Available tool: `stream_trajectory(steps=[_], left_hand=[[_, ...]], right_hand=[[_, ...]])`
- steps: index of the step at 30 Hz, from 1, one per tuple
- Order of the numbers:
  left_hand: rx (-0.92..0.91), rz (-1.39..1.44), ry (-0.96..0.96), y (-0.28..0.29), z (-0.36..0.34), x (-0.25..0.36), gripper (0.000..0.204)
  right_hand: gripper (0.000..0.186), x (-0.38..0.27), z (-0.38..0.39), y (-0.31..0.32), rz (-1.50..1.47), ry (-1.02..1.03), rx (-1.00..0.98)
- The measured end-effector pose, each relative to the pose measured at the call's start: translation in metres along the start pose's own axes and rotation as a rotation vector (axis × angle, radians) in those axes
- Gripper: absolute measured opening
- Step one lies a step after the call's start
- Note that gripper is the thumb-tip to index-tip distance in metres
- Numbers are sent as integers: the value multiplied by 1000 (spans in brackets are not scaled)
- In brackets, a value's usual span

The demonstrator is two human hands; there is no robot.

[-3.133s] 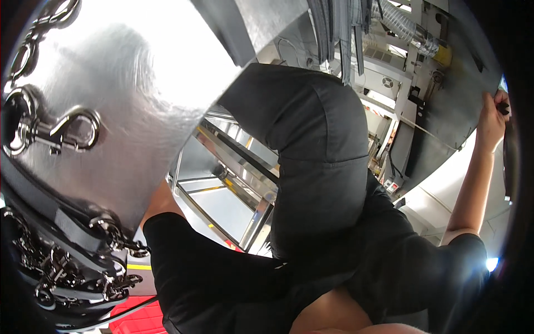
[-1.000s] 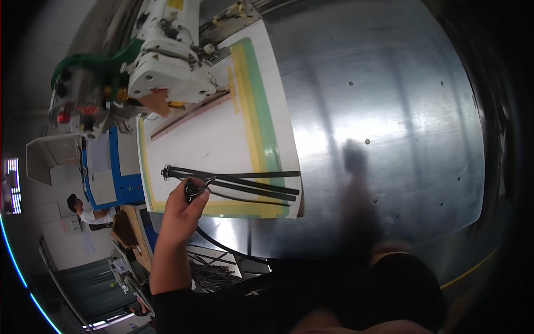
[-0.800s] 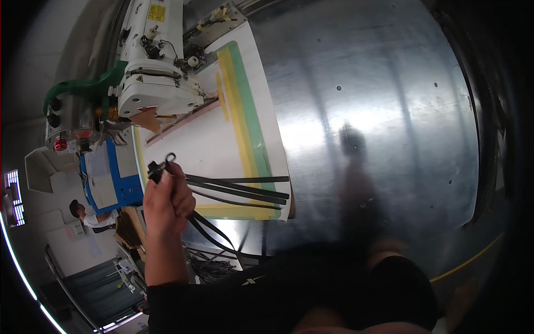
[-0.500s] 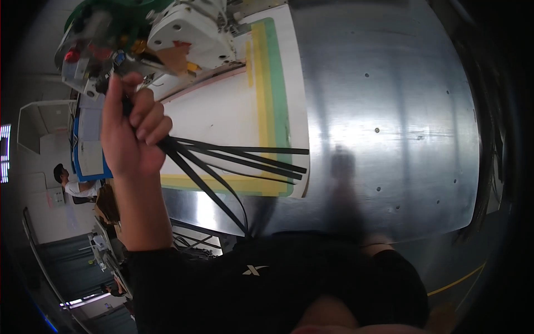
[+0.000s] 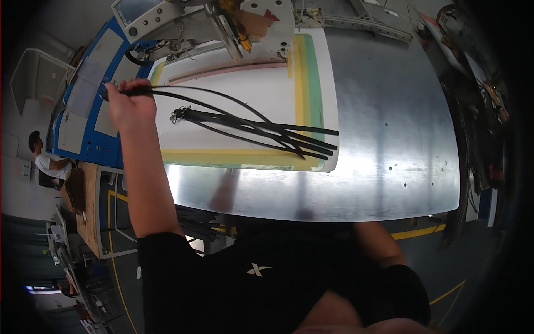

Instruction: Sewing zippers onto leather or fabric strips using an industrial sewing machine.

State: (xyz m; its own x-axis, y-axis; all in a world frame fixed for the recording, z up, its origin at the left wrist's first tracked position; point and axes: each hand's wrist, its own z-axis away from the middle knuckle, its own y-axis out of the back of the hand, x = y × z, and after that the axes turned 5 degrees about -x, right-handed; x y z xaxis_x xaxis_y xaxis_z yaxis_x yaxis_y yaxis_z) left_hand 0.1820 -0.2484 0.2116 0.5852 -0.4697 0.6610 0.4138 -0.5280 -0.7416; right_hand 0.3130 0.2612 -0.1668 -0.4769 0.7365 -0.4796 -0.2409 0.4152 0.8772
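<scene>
My left hand (image 5: 132, 106) is closed around the far ends of a couple of thin black straps (image 5: 214, 106), above the left side of a white sheet. These straps arch right from my fingers and come down across a bunch of flat black straps (image 5: 228, 119) lying on the sheet. Small metal rings or hooks (image 5: 179, 114) cluster at the bunch's left end. My right forearm (image 5: 379, 240) shows below the metal table's near edge; the hand itself is hidden.
A white sheet (image 5: 239, 80) with yellow and green borders lies on the shiny metal table (image 5: 378, 133). Machine parts (image 5: 261, 28) overhang the table's far side. A blue cabinet (image 5: 92, 94) stands left, near a seated person (image 5: 47, 161). Dark strips hang at right.
The strap bunch that was in my left hand now lies on the sheet. The hand keeps a couple of straps, further left of the bunch. The whole view has shifted.
</scene>
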Motion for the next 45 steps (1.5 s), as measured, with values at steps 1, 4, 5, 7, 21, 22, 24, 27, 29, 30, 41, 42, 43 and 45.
stream_trajectory(steps=[1, 4, 5, 7, 21, 22, 24, 27, 29, 30, 41, 42, 43, 45], left_hand=[[137, -89, 55, 23, 4, -12, 44], [220, -641, 425, 127, 5, -23, 30], [233, -668, 423, 130, 15, -34, 25], [188, -626, 434, 160, 16, -33, 23], [-361, -1566, 36, 166, 33, -53, 60], [-627, -1749, -225, 158, 37, -55, 64], [-893, -1906, -519, 148, 47, -57, 67], [-1158, -1966, -449, 136, 51, -72, 71], [-1209, -1907, -387, 130, 48, -85, 66], [-1251, -1862, -324, 129, 48, -90, 61], [-1390, -1845, -584, 85, 85, -133, 53], [-1382, -1856, -563, 88, 80, -130, 53], [-1375, -1864, -570, 93, 73, -127, 49], [-1401, -1879, -585, 87, 71, -124, 41]], right_hand=[[39, -6, 0, 6, 9, -8, 32], [39, -2, 63, 15, 29, -27, 117], [39, -9, 66, 21, 40, -53, 147], [37, -71, 60, 106, -150, -202, -421], [10, -92, 100, 440, 659, -528, 634], [10, -95, 89, 444, 673, -535, 633], [13, -99, 63, 443, 582, -416, 619], [18, -122, 14, 429, 459, -238, 596], [27, -155, -21, 405, 416, -129, 441], [34, -173, -46, 381, 407, -71, 296], [59, -126, -146, 249, 311, -160, -322], [51, -118, -138, 255, 291, -158, -302], [51, -111, -135, 258, 288, -150, -318], [40, -95, -126, 270, 294, -213, -311]])
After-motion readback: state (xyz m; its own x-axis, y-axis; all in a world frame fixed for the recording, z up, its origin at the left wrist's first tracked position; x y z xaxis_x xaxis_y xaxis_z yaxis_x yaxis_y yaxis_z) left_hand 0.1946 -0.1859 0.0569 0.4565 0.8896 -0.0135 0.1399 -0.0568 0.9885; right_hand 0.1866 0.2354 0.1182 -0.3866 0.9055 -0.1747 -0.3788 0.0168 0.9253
